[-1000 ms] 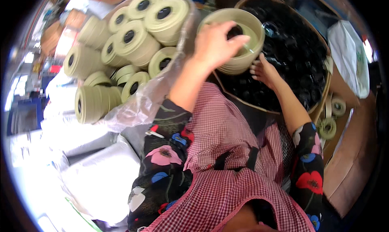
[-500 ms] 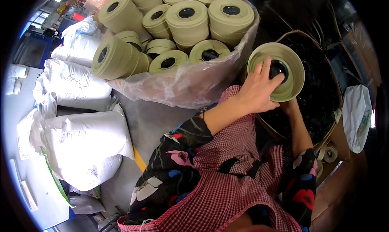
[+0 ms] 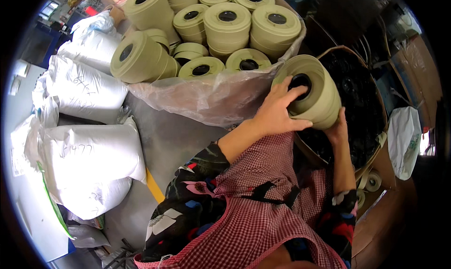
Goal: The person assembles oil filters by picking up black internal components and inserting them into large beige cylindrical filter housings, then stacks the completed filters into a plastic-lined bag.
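Both hands hold a stack of nested olive-green plastic cups [image 3: 327, 88], tilted with its wide mouth facing left and toward me. My left hand [image 3: 277, 110] reaches over the near rim, its thumb low on the cup and its fingers in the mouth. Those fingertips touch a round black insert [image 3: 304, 77] in the cup's middle. From the right, my right hand [image 3: 339, 128] grips the lower outer wall; some of its fingers are hidden behind it. Beyond the cups is a carton of glossy black parts [image 3: 352, 99].
A large container lined with clear plastic film [image 3: 206, 97] holds several stacks of similar olive cups [image 3: 228, 31] ahead. Full white sacks [image 3: 98, 151] lie on the left. At the right are a hanging white bag [image 3: 404, 142] and rolls of tape [image 3: 372, 181].
The cup stack has moved slightly left and turned so its outer side wall shows on the right. My left hand shifted left with it; my right hand has come into view along the side.
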Tool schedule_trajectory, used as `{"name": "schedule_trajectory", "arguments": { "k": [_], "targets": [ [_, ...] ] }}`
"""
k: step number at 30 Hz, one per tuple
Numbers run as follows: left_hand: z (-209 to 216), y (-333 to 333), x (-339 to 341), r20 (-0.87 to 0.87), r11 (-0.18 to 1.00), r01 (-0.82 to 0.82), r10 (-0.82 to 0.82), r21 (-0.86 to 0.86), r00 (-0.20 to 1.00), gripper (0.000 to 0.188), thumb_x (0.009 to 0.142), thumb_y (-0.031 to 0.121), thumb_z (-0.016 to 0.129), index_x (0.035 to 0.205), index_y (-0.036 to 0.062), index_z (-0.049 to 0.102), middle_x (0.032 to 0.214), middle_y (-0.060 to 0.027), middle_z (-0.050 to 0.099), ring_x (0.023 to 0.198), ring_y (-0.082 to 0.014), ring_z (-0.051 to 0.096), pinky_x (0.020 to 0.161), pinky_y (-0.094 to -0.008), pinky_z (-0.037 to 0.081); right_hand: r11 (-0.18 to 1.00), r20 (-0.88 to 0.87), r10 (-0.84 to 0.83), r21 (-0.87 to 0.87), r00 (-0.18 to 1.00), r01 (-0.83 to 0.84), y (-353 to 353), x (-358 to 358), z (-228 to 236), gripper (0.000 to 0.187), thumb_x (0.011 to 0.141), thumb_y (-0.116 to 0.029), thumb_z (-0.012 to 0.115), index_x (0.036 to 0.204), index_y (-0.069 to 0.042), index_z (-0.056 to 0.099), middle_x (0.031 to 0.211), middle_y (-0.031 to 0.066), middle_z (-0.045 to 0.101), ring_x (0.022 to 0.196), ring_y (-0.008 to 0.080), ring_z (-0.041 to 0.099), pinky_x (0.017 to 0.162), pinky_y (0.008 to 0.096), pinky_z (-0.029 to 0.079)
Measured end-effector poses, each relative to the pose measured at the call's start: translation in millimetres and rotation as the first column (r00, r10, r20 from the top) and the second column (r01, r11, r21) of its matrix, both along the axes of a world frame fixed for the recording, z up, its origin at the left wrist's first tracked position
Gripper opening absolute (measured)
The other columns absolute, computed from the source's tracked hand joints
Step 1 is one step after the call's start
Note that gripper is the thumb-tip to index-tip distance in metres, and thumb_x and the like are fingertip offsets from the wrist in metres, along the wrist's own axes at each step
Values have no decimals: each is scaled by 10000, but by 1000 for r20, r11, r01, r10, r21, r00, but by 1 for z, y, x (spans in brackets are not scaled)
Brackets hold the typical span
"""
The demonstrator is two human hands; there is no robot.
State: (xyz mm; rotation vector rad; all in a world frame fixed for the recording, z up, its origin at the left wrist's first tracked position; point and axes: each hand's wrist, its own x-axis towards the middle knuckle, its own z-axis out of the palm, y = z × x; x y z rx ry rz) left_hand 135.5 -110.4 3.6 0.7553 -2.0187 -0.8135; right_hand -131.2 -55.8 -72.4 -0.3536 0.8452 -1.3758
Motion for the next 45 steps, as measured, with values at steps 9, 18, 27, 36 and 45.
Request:
{"name": "schedule_trajectory", "arguments": {
  "k": [9, 18, 27, 36, 45],
  "targets": [
    [75, -24, 62, -578, 847, 238, 98, 476, 810, 594, 829, 319, 650, 1284, 6, 431, 1280, -106, 477, 1210, -205, 406, 1025, -352, 306, 897, -646, -327, -442, 690, 12, -38, 40, 148, 574, 802, -252, 627, 1254, 38, 424, 1203, 121, 524, 1115, 220, 505, 968, 357, 368],
    [46, -76, 162, -897, 649, 620, 326, 441, 298, 567, 945, 490, 256, 1376, 125, 308, 1418, -93, 323, 1286, -297, 326, 1061, -487, 259, 735, -874, -444, -482, 199, -476, -152, 200, 234, 612, 667, -360, 745, 1138, -10, 569, 982, 110, 635, 905, 215, 600, 825, 307, 456],
    [50, -99, 182, -393, 367, 194, 612, 910, 687, 501, 954, 359, 306, 1283, -10, 387, 1330, -160, 421, 1197, -288, 442, 949, -461, 390, 567, -869, -451, -457, 206, -686, -186, 226, 242, 529, 674, -371, 698, 1147, -159, 594, 1011, 144, 649, 960, 271, 616, 838, 373, 464],
    [45, -104, 233, 790, 680, -605, 62, 415, 610, 293, 851, 65, 445, 1108, -35, 545, 1088, -136, 582, 936, -281, 580, 825, -348, 467, 510, -599, -752, -265, -274, -818, -147, 315, 237, 472, 670, -349, 622, 1066, -92, 603, 933, 187, 625, 826, 323, 604, 744, 395, 474],
    [116, -31, 273, 313, 508, -587, 526, 631, 791, 288, 828, 47, 476, 1082, -47, 573, 1063, -118, 608, 972, -201, 582, 814, -322, 469, 494, -684, -663, -96, -303, -864, -121, 350, 208, 477, 657, -371, 719, 1007, -61, 625, 1002, 107, 596, 989, 255, 513, 782, 391, 418]
  ]
}}
